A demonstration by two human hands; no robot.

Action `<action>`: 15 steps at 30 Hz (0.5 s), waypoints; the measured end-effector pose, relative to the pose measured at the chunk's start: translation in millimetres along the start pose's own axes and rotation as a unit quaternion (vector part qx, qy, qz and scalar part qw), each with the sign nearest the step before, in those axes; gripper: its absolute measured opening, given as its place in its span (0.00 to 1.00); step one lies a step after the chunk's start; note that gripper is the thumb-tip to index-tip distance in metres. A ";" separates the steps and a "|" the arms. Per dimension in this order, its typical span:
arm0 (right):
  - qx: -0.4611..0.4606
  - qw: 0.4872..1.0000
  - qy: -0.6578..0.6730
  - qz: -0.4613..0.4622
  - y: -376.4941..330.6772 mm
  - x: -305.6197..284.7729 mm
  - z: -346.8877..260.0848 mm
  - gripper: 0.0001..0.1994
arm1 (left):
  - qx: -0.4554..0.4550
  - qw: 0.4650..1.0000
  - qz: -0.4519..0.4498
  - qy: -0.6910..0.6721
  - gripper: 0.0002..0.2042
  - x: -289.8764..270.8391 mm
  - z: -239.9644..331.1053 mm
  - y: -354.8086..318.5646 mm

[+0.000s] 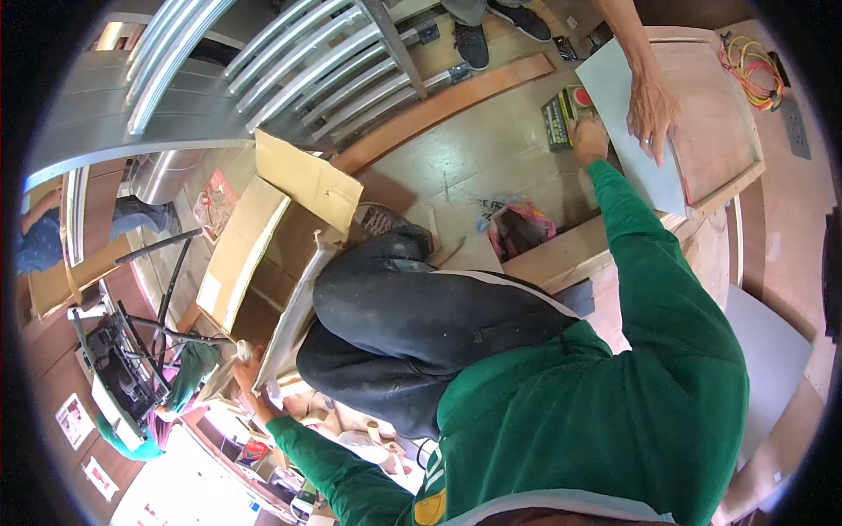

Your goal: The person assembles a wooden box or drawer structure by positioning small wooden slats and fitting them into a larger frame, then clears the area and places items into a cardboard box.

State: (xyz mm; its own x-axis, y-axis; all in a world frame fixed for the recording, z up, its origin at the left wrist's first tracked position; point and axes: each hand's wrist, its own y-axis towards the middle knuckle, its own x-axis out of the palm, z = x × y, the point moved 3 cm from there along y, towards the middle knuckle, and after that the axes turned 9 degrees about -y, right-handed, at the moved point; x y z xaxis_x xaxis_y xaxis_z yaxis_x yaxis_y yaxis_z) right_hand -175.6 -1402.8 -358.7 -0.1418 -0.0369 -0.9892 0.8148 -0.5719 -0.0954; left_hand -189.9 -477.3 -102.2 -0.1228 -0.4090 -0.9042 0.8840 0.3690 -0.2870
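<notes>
An open cardboard box (241, 254) stands to the left of my bent knees, with its flaps spread. My left hand (252, 383) is closed on the near edge of this box, beside a small whitish lump (244, 351). At the far right, my right hand (590, 142) reaches out with curled fingers at a black-and-yellow box (558, 121) that has a round red part (581, 96) next to it. The fingertips are partly hidden there. Another person's hand (653, 114) presses flat on a pale sheet (621, 96) on a wooden cabinet-like piece (702, 105).
Metal racks (307, 70) and a wooden plank (447, 110) lie across the far side. A pink plastic bag (524, 230) sits on the floor panel before me. Coiled yellow-orange cable (752, 72) is at the right. Another person's shoes (472, 44) stand at the back.
</notes>
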 end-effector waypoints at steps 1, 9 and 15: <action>0.040 0.998 -0.022 0.045 0.3 13.7 5.3 0.22 | -0.002 1.000 0.000 0.001 0.20 1.6 -3.2 1.1; -0.154 0.954 -0.242 0.084 -10.8 37.8 -3.4 0.11 | 0.075 0.982 0.010 0.176 0.13 -2.0 -76.7 6.4; -0.073 0.990 -0.065 0.100 -24.9 17.9 23.8 0.25 | 0.124 0.928 -0.054 0.347 0.14 14.0 -17.5 32.9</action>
State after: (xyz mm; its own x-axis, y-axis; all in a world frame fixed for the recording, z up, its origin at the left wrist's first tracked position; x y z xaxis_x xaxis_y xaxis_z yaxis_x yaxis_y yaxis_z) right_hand -211.9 -1408.7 -371.4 -0.0327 -0.2480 -0.9682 0.9050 -0.4185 0.0766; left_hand -170.4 -456.3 -129.9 -0.4013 0.2358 -0.8851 0.9158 0.1181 -0.3838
